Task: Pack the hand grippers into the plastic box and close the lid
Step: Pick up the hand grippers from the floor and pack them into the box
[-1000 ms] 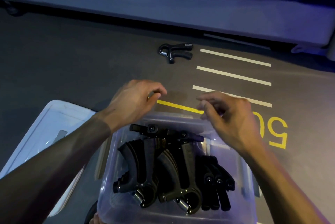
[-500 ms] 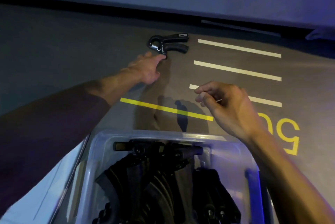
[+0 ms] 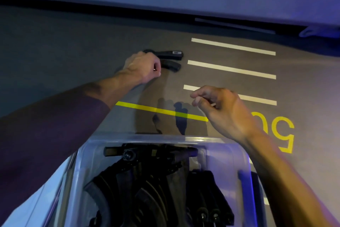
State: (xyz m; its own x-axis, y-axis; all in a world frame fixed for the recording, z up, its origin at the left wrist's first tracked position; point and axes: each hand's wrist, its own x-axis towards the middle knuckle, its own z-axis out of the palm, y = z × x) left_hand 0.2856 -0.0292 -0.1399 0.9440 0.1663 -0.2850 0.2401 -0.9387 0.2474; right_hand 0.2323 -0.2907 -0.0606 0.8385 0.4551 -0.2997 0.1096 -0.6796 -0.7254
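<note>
Head view, the only one. Left hand (image 3: 142, 67) is stretched out over the dark floor mat (image 3: 55, 52), fingers curled round the spring end of the last loose hand gripper (image 3: 170, 59); its two black handles stick out to the right of the fist, lying on the mat. Whether it is off the mat yet cannot be told.

Right hand (image 3: 224, 109) hovers above the mat near the yellow line (image 3: 161, 111), fingers loosely curled, holding nothing, well apart from the left.

Clear plastic box (image 3: 244, 155) sits close to the person, lid off, already crowded with packed hand grippers (image 3: 147, 186) standing handles-up. A pale panel at lower left, probably the lid (image 3: 55, 177), lies just beside the box.

Risks, as judged:
- Grip is at one end only; the handles could swing or slip on the carry back.
- Little free room in the box; a gripper dropped on top may ride high and stop the lid seating.
- The sleeve could catch the box rim on the return.
</note>
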